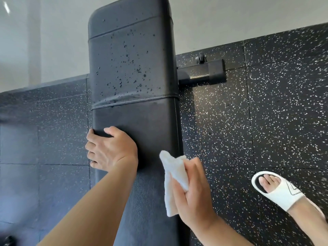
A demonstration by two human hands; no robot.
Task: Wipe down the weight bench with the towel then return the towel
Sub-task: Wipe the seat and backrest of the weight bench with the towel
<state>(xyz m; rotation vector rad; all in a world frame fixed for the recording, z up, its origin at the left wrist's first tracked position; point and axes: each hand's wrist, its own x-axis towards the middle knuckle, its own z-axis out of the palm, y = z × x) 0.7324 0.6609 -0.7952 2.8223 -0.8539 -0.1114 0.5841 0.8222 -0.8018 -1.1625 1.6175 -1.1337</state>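
Floor: black rubber tiles (pixel 266 121) w/ white flecks; pale wall (pixel 62 41) behind, upper part of view.
Bench: black padded weight bench (pixel 134 112) runs bottom to top through centre of frame; two cross seams in the pad.
Bench surface: droplets (pixel 127 68) scattered on the section betw. the seams; section nearer the person looks matte, no drops seen.
Frame part: black metal foot bar (pixel 202 73) sticks out to the right of the pad, on the floor.
L hand: left hand (pixel 111 148) grips the pad's left edge, thumb on top, fingers wrapped over the side.
R hand: right hand (pixel 193 192) clutches white towel (pixel 174 181), fingers curled round it.
Towel vs hand: bunched, sits on the hand's left side; one corner pokes up past the fingertips, the rest hangs below.
Towel vs bench: at the pad's right edge, near end; contact w/ pad can't be told.
Other: foot in white slide sandal (pixel 276 190) on the floor, well right of bench.
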